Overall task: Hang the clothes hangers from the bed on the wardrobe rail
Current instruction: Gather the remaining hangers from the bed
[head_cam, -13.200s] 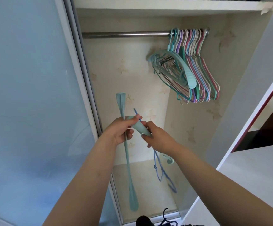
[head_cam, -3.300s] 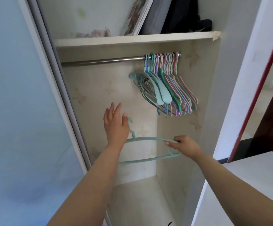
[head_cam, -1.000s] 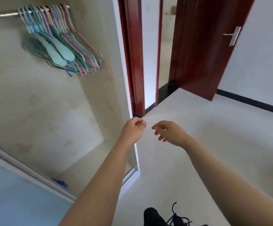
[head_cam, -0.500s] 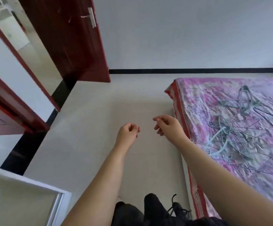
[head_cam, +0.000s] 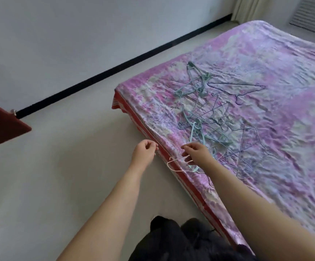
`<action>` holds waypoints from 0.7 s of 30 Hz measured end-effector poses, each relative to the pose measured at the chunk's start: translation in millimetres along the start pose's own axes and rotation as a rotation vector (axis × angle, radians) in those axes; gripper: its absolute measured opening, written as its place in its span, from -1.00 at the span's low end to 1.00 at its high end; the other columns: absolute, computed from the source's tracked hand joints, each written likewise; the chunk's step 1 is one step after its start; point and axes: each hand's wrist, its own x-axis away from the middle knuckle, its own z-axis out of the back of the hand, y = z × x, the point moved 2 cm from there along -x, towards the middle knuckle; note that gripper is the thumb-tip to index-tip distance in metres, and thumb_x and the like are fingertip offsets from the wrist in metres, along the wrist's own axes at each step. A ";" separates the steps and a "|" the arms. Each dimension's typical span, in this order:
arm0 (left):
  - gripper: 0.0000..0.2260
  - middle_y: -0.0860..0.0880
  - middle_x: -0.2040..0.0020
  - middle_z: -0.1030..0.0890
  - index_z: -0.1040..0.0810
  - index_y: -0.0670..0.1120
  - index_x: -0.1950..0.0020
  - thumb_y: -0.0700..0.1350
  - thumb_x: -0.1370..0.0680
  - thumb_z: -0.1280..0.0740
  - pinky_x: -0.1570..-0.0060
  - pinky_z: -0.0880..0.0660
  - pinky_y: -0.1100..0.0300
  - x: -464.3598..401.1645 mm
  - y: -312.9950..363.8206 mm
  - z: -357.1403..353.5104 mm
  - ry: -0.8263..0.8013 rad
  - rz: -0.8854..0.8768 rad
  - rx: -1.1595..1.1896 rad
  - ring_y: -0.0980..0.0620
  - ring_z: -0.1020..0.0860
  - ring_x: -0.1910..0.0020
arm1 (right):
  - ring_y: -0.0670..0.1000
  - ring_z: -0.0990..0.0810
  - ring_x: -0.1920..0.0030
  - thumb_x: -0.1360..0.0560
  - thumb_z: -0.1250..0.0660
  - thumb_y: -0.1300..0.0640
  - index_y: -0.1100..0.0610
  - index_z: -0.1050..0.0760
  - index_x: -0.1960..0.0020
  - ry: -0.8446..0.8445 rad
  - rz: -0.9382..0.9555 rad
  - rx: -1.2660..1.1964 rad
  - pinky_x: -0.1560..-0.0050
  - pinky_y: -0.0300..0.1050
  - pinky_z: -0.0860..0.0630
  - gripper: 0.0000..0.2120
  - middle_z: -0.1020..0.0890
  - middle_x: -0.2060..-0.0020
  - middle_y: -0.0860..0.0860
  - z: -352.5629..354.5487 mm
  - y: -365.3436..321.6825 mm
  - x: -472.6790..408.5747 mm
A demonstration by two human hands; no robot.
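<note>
Now you're at the pickup step: your right hand (head_cam: 197, 152), fingers loosely curled, hovers over a pink hanger (head_cam: 177, 165) at the bed (head_cam: 277, 59) edge; your left hand (head_cam: 144, 152) is curled, holding nothing. Pinch that hanger next.

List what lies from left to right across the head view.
Red door corner → left hand → pale pink hanger → right hand → dark blue hanger lying apart on the bedspread.
</note>
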 end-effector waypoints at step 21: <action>-0.39 -0.05 -0.51 -0.22 -0.15 -0.04 -0.53 0.05 -0.56 -0.32 -0.34 -0.36 -0.01 -166.2 -63.4 -300.0 -0.622 0.404 -0.424 -0.04 -0.35 -0.39 | 0.18 -0.31 -0.41 -0.52 -0.35 0.01 0.18 -0.01 -0.55 0.210 -0.623 -0.134 -0.33 0.07 -0.31 -0.24 -0.22 -0.48 0.16 190.5 205.8 -193.8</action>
